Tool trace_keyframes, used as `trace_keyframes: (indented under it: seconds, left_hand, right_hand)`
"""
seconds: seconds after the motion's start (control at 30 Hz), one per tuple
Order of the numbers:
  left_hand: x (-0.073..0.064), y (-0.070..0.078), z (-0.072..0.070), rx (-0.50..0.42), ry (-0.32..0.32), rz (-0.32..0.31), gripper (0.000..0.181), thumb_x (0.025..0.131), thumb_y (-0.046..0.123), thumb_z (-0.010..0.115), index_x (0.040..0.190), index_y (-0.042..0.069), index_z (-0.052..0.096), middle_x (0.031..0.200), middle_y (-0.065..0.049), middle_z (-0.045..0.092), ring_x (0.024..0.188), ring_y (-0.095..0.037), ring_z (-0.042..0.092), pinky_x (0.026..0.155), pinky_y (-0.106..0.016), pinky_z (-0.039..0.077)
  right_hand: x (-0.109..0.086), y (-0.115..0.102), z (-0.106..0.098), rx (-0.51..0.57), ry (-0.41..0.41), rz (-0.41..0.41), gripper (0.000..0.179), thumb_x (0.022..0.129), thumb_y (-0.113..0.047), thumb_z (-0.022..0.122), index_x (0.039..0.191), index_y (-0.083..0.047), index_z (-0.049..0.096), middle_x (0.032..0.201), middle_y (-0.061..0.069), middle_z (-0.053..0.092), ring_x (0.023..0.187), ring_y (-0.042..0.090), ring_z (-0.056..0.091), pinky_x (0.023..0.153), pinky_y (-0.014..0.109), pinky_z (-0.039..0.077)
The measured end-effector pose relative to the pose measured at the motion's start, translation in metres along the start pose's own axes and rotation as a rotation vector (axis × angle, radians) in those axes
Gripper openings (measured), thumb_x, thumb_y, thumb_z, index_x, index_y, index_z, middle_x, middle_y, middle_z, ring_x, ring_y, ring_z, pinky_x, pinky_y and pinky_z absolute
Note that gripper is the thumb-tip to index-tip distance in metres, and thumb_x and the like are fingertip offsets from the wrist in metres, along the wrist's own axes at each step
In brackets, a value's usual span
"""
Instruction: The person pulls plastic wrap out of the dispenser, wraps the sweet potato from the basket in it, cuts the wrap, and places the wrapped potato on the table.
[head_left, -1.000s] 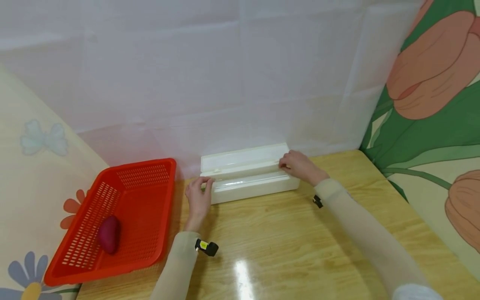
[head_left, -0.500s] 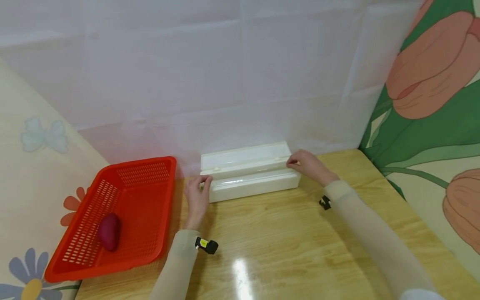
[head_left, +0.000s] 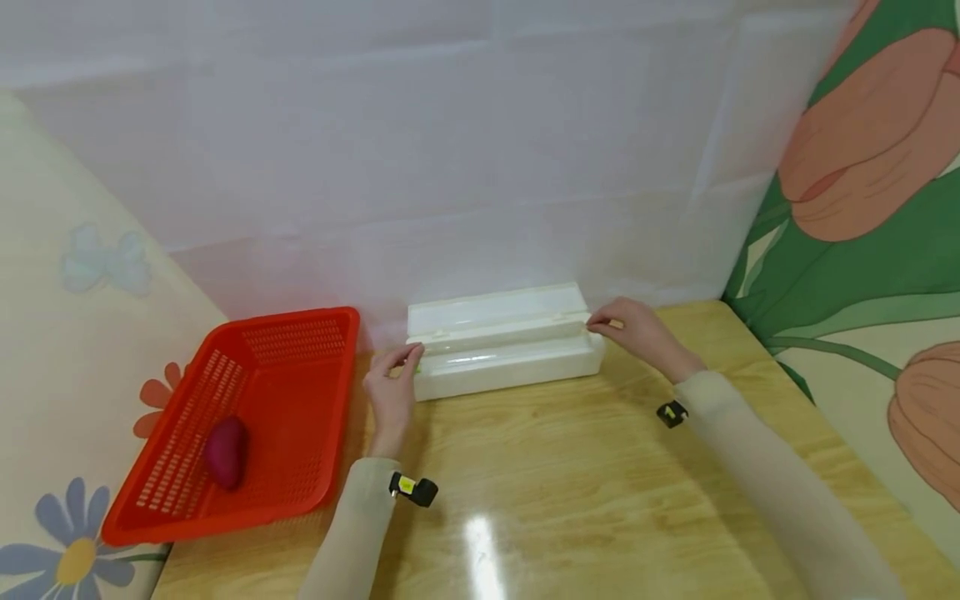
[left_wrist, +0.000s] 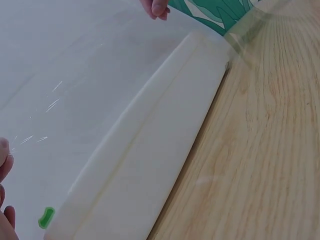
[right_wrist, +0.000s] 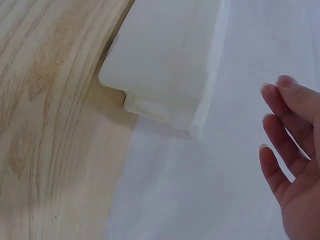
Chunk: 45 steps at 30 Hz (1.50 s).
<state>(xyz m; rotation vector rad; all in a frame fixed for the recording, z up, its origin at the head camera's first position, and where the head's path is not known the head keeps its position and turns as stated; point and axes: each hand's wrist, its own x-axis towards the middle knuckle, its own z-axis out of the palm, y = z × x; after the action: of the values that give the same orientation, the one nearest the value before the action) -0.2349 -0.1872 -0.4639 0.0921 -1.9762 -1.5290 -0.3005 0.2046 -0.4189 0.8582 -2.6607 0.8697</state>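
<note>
A long white plastic wrap dispenser [head_left: 510, 373] lies against the back wall with its lid [head_left: 495, 307] raised. Clear plastic wrap [left_wrist: 52, 100], marked by thin glints, stretches above it in the left wrist view. My left hand [head_left: 390, 398] pinches the wrap between thumb and fingers by the dispenser's left end, near a green tab [left_wrist: 46, 218]. Past the right end, my right hand [head_left: 641, 335] has thumb and forefinger pressed together on the wrap's other side; the film there is barely visible. In the right wrist view its other fingers [right_wrist: 280, 135] are loosely curved.
A red plastic basket [head_left: 341, 417] stands on the left side of the wooden table [head_left: 555, 483]. Inside it lies a purple sweet potato-like object [head_left: 225, 452]. A white sheet [head_left: 450, 150] hangs behind, and a flower-patterned cloth [head_left: 862, 233] borders the right.
My right hand has shifted rightward, from over the dispenser's right part to just beyond its end. The left hand has stayed nearly in place, and the head view has shifted slightly.
</note>
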Motion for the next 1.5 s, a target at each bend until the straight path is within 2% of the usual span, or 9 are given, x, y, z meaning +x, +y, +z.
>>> trace_keyframes:
  seconds: [0.13,0.37,0.57,0.73,0.93,1.1,1.27,1.4,1.5]
  left_hand:
    - [-0.003,0.006,-0.002,-0.038,0.018,0.034,0.018,0.094,0.016,0.08,0.103,0.0,0.081,0.099,-0.018,0.075,0.092,-0.009,0.058,0.084,-0.025,0.046]
    - [-0.012,0.022,-0.009,-0.1,0.034,0.093,0.015,0.093,0.008,0.079,0.103,-0.003,0.08,0.101,-0.021,0.074,0.095,-0.007,0.063,0.092,-0.04,0.051]
    - [-0.018,0.029,-0.013,-0.12,0.059,0.152,0.015,0.089,0.0,0.08,0.104,-0.004,0.08,0.1,-0.025,0.075,0.093,0.0,0.063,0.09,-0.023,0.049]
    - [-0.024,0.034,-0.018,-0.157,0.066,0.219,0.019,0.086,-0.009,0.079,0.105,-0.009,0.076,0.097,-0.023,0.075,0.09,0.002,0.066,0.086,-0.016,0.051]
    - [-0.034,0.041,-0.029,-0.207,0.013,0.263,0.019,0.087,-0.014,0.076,0.105,-0.013,0.073,0.089,-0.013,0.078,0.082,-0.001,0.072,0.075,-0.014,0.055]
    - [-0.04,0.044,-0.039,-0.166,-0.029,0.305,0.02,0.088,-0.012,0.076,0.107,-0.009,0.074,0.091,-0.022,0.076,0.085,-0.001,0.072,0.077,-0.014,0.054]
    - [-0.045,0.047,-0.049,-0.142,-0.081,0.392,0.021,0.085,-0.016,0.075,0.105,-0.009,0.075,0.088,-0.025,0.074,0.084,-0.002,0.071,0.081,-0.014,0.055]
    - [-0.05,0.047,-0.058,-0.168,-0.154,0.437,0.021,0.083,-0.016,0.077,0.103,-0.009,0.076,0.087,-0.024,0.074,0.084,-0.004,0.071,0.081,-0.015,0.057]
    - [-0.055,0.047,-0.064,-0.162,-0.19,0.475,0.026,0.08,-0.02,0.077,0.103,-0.007,0.077,0.088,-0.022,0.074,0.085,-0.005,0.071,0.081,-0.015,0.057]
  right_hand:
    - [-0.009,-0.005,-0.006,-0.016,0.059,-0.067,0.01,0.093,-0.002,0.076,0.102,-0.002,0.08,0.096,0.012,0.076,0.091,0.031,0.067,0.085,0.051,0.054]
    - [-0.019,-0.011,-0.012,-0.074,0.192,-0.243,0.016,0.084,0.006,0.08,0.098,-0.003,0.081,0.088,0.008,0.076,0.081,0.025,0.065,0.073,0.043,0.054]
    - [-0.03,-0.019,-0.021,-0.07,0.264,-0.305,0.023,0.078,0.01,0.083,0.096,-0.005,0.081,0.085,0.004,0.075,0.078,0.02,0.062,0.069,0.034,0.05]
    - [-0.04,-0.026,-0.026,-0.063,0.278,-0.345,0.026,0.077,0.011,0.083,0.097,-0.005,0.08,0.087,0.004,0.076,0.081,0.02,0.063,0.074,0.032,0.048]
    - [-0.053,-0.033,-0.026,-0.012,0.281,-0.384,0.032,0.072,0.016,0.084,0.096,-0.004,0.08,0.095,0.008,0.076,0.092,0.028,0.067,0.086,0.026,0.049]
    - [-0.065,-0.039,-0.028,-0.009,0.304,-0.381,0.036,0.07,0.017,0.083,0.098,-0.006,0.081,0.093,0.006,0.076,0.091,0.026,0.066,0.081,0.02,0.05]
    - [-0.073,-0.044,-0.031,0.02,0.306,-0.418,0.032,0.076,0.013,0.082,0.101,-0.007,0.081,0.091,0.003,0.076,0.089,0.021,0.063,0.077,0.019,0.049]
    - [-0.081,-0.048,-0.033,0.041,0.316,-0.444,0.009,0.095,-0.012,0.076,0.101,-0.009,0.081,0.092,0.001,0.075,0.089,0.019,0.063,0.077,0.017,0.049]
    - [-0.087,-0.05,-0.033,0.052,0.314,-0.451,0.029,0.104,-0.032,0.062,0.102,-0.011,0.082,0.094,0.0,0.075,0.09,0.018,0.063,0.078,0.017,0.05]
